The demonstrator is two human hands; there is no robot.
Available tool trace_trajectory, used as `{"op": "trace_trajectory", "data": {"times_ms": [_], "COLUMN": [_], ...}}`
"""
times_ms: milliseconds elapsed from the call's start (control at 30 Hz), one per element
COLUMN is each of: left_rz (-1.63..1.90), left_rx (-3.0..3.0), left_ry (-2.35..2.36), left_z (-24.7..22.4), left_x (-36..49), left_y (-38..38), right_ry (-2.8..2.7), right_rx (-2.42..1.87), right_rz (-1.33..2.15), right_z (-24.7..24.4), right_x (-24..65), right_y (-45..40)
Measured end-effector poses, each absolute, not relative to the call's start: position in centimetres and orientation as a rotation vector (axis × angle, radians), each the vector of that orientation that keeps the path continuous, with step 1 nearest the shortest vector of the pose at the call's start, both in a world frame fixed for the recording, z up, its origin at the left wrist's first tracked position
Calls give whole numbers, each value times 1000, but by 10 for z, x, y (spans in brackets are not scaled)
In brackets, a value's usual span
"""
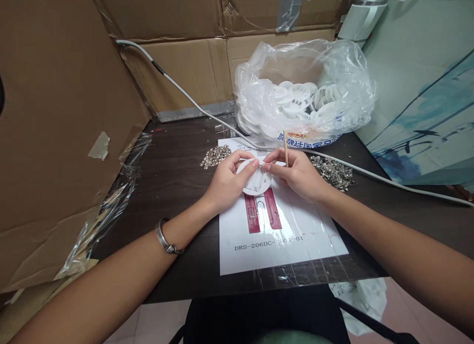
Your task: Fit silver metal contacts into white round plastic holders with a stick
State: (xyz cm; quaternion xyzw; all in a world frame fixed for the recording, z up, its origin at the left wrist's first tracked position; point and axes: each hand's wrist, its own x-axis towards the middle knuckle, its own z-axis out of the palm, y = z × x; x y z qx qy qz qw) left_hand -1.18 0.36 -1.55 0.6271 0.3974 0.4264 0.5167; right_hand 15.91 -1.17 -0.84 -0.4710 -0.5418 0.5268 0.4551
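A thin white round disc (255, 181) with small printed marks is pinched by my left hand (227, 178) at its left and upper edge. My right hand (301, 173) has a slim wooden stick (286, 147) held upright among its fingers. Its thumb and index fingertip also meet at the disc's upper right edge, and any small part between them is too small to make out. Below the disc lies a printed sheet (237, 255) with a red picture. Small metal pieces form one pile (216, 156) beside my left hand and another pile (335, 173) beside my right.
Behind my hands stands an open clear plastic bag (255, 102) filled with several white discs. A grey cable (192, 103) crosses the dark table (177, 181). Cardboard (66, 136) walls the left and back; a pale panel (418, 87) and a white mug (361, 20) are at right.
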Motion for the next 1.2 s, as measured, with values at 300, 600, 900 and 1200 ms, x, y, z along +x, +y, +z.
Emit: {"op": "trace_trajectory", "data": {"times_ms": [300, 600, 900, 1200], "left_rz": [1025, 942, 853, 842], "left_rx": [1475, 1501, 1311, 1353], "left_ry": [978, 957, 967, 982], "left_z": [-16, -13, -14, -10], "left_x": [-12, -14, -13, -13], "left_y": [3, 4, 2, 0], "right_ry": [-1340, -1243, -1187, -1225], "right_rx": [-1158, -1199, -1154, -1096], "right_rz": [1295, 1187, 1003, 1056], "right_z": [-9, -8, -9, -3], "right_x": [159, 161, 162, 157], "right_y": [-11, -9, -8, -14]}}
